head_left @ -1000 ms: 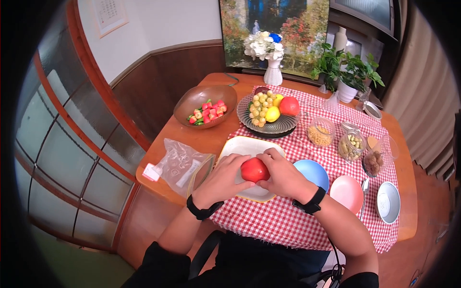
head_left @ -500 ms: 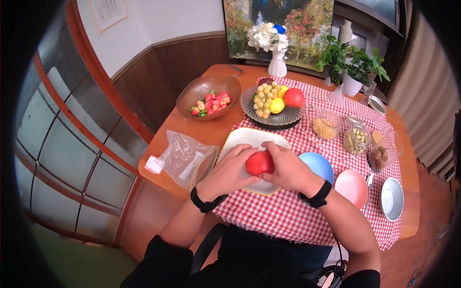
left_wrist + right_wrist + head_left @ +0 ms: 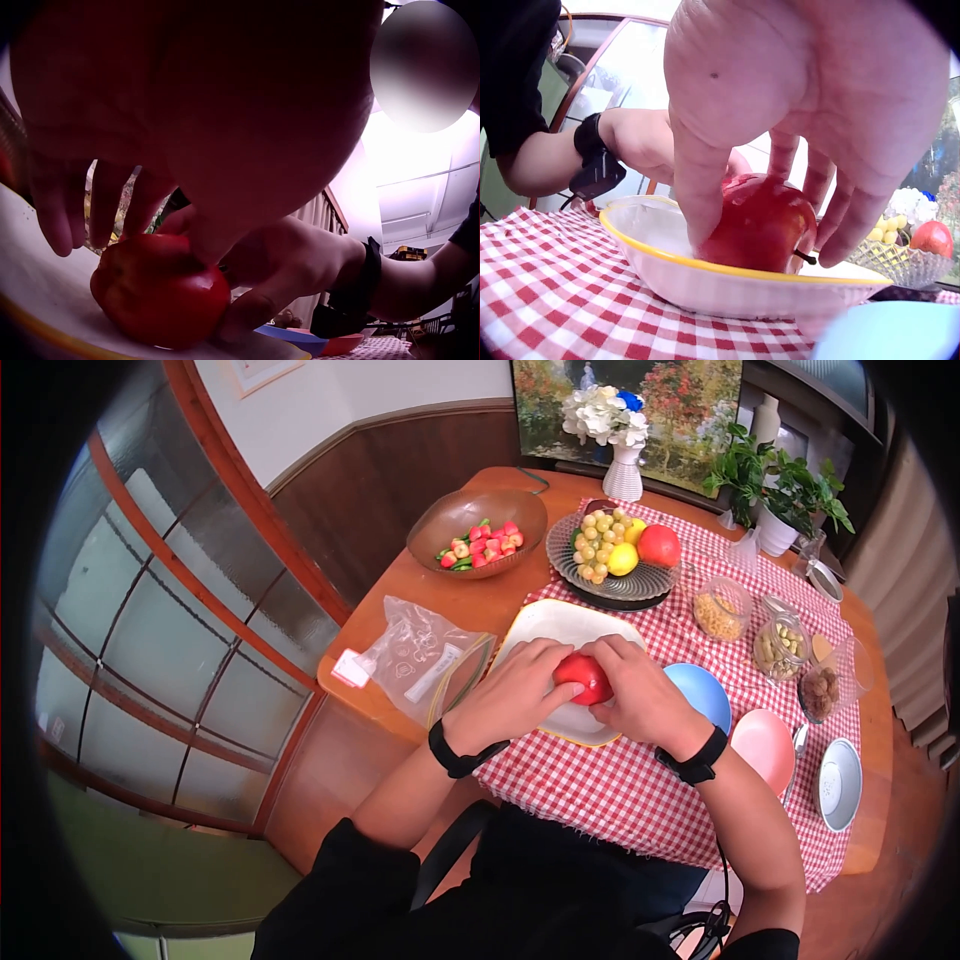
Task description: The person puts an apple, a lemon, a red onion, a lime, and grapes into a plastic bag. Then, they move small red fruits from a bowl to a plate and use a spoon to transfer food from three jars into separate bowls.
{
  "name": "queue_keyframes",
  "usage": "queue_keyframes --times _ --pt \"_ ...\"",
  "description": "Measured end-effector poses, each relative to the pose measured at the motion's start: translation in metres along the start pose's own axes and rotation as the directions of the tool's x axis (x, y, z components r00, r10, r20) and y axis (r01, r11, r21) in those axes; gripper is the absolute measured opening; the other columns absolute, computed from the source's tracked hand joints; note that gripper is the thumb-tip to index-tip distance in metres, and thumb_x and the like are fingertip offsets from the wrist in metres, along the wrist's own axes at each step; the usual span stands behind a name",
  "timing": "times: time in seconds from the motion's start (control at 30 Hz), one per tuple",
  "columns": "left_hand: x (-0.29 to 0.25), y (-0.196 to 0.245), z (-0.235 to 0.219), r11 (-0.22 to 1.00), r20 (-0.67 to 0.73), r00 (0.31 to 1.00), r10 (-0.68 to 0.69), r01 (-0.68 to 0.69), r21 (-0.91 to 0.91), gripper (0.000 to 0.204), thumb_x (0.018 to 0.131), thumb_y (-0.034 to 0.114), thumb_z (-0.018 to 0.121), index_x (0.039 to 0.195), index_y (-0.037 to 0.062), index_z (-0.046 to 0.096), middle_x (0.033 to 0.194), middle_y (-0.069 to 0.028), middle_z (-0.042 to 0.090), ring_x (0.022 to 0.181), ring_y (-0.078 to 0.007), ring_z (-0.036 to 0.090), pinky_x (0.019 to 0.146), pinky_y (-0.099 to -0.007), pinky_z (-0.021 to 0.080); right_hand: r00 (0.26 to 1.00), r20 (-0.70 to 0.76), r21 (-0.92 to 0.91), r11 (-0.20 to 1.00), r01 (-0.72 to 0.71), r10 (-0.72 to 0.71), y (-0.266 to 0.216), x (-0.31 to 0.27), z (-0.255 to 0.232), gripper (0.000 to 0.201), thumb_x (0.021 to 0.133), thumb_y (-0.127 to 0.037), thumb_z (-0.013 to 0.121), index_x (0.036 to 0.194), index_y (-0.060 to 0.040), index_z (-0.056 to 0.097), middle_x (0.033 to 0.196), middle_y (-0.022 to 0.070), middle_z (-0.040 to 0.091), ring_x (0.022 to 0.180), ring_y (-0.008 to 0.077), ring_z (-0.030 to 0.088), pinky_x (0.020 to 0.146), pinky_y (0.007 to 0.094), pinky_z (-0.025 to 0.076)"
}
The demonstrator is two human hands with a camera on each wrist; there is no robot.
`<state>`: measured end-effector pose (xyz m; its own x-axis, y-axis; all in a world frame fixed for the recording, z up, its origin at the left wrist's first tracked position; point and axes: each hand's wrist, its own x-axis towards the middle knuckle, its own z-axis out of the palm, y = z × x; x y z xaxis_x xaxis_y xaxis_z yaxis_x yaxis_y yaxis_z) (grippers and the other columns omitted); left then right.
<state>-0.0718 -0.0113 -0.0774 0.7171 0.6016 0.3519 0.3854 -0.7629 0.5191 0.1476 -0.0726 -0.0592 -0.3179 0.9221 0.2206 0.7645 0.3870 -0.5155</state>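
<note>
A shiny red apple [image 3: 583,675] sits between both hands, low over a white dish [image 3: 548,618] with a yellow rim. My left hand [image 3: 515,688] holds the apple's left side, with the thumb lying across its near face. From the right, my right hand [image 3: 650,695] grips it between thumb and fingers. In the right wrist view the apple [image 3: 761,225] is down inside the dish, its dark stem pointing to the right. The left wrist view shows the apple [image 3: 161,292] close over the dish's white inside, with my left hand above it.
Left of the dish lies a clear zip bag [image 3: 425,660]. Behind stand a brown bowl [image 3: 440,525] of small red fruits and a glass plate [image 3: 640,582] of grapes, lemons and a red fruit. To the right are a blue plate [image 3: 705,695], a pink plate [image 3: 763,750], a grey bowl [image 3: 838,785] and several jars [image 3: 780,650].
The head view has shifted, so the table appears farther right and higher. The apple has turned a little in the hands, and the left thumb has moved up from its underside onto its near face.
</note>
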Motion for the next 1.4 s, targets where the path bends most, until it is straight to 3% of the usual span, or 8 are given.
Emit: queue_keyframes --times 0.17,0.3,0.6,0.87,1.0,1.07,1.3,1.4 --pt "0.000 0.013 -0.025 0.982 0.102 0.977 -0.189 0.187 0.027 0.054 0.091 0.027 0.078 0.133 -0.0016 0.059 0.127 -0.0211 0.063 0.118 -0.0371 0.062 0.100 -0.0427 0.050 0.986 -0.067 0.061 0.987 -0.149 0.153 -0.006 0.002 -0.005 0.064 0.074 -0.012 0.084 0.130 0.0026 0.055 0.119 0.0268 0.066 0.112 0.0419 0.066 0.098 0.0472 0.054" --pt "-0.001 0.008 -0.012 0.994 -0.004 0.995 -0.104 0.104 -0.046 0.060 0.085 0.028 0.082 0.131 -0.0017 0.060 0.127 -0.0210 0.063 0.115 -0.0369 0.063 0.098 -0.0425 0.051 0.966 0.066 0.241 0.935 -0.260 0.251 -0.014 0.007 -0.011 0.064 0.081 -0.018 0.082 0.132 0.0044 0.053 0.110 0.0323 0.069 0.103 0.0432 0.070 0.092 0.0467 0.057" --pt "0.003 -0.004 0.006 0.994 0.028 0.995 -0.094 0.092 0.050 0.066 0.081 0.030 0.085 0.133 -0.0019 0.059 0.120 -0.0193 0.061 0.115 -0.0371 0.061 0.099 -0.0434 0.049 0.993 0.009 0.090 0.988 -0.122 0.121 -0.004 0.002 -0.003 0.058 0.083 -0.018 0.081 0.131 0.0034 0.055 0.121 0.0267 0.066 0.107 0.0444 0.068 0.094 0.0486 0.056" --pt "0.002 0.005 -0.015 0.951 0.050 0.970 -0.240 0.224 0.213 0.040 0.084 0.032 0.082 0.110 0.0045 0.069 0.102 -0.0166 0.068 0.102 -0.0363 0.065 0.089 -0.0435 0.052 0.974 -0.026 -0.001 0.974 -0.226 0.226 -0.005 0.003 -0.008 0.059 0.080 -0.018 0.084 0.128 0.0028 0.057 0.118 0.0269 0.066 0.106 0.0437 0.068 0.092 0.0480 0.056" --pt "0.004 0.005 -0.018 0.975 0.114 0.976 -0.184 0.167 0.146 0.028 0.086 0.025 0.079 0.102 0.0051 0.070 0.099 -0.0152 0.068 0.100 -0.0368 0.065 0.087 -0.0439 0.052 0.979 -0.084 0.020 0.983 -0.184 0.185 -0.008 0.005 -0.007 0.063 0.078 -0.017 0.087 0.131 0.0037 0.058 0.117 0.0256 0.066 0.103 0.0401 0.070 0.091 0.0447 0.057" --pt "0.002 0.005 -0.014 0.988 -0.035 0.994 -0.105 0.108 0.107 0.021 0.087 0.019 0.077 0.100 0.0042 0.071 0.099 -0.0163 0.068 0.099 -0.0378 0.065 0.088 -0.0438 0.052 0.977 -0.073 0.004 0.980 -0.199 0.199 -0.010 0.005 -0.007 0.063 0.078 -0.017 0.087 0.130 0.0034 0.058 0.116 0.0250 0.066 0.103 0.0396 0.070 0.091 0.0444 0.058" --pt "-0.002 -0.010 -0.013 0.975 0.044 0.988 -0.151 0.141 0.174 0.033 0.084 0.016 0.078 0.113 0.0025 0.068 0.107 -0.0187 0.069 0.103 -0.0390 0.065 0.091 -0.0443 0.052 0.970 -0.121 -0.023 0.976 -0.217 0.213 -0.001 0.001 -0.001 0.059 0.083 -0.021 0.082 0.131 0.0033 0.059 0.115 0.0281 0.065 0.104 0.0433 0.069 0.091 0.0475 0.057" --pt "0.001 0.000 -0.012 0.984 -0.049 0.995 -0.085 0.092 0.150 0.046 0.083 0.017 0.079 0.124 0.0021 0.065 0.112 -0.0192 0.069 0.107 -0.0392 0.064 0.094 -0.0447 0.051 0.976 -0.053 -0.007 0.977 -0.214 0.213 -0.002 0.003 -0.001 0.056 0.087 -0.021 0.079 0.132 0.0047 0.058 0.118 0.0287 0.064 0.106 0.0423 0.068 0.092 0.0463 0.057"
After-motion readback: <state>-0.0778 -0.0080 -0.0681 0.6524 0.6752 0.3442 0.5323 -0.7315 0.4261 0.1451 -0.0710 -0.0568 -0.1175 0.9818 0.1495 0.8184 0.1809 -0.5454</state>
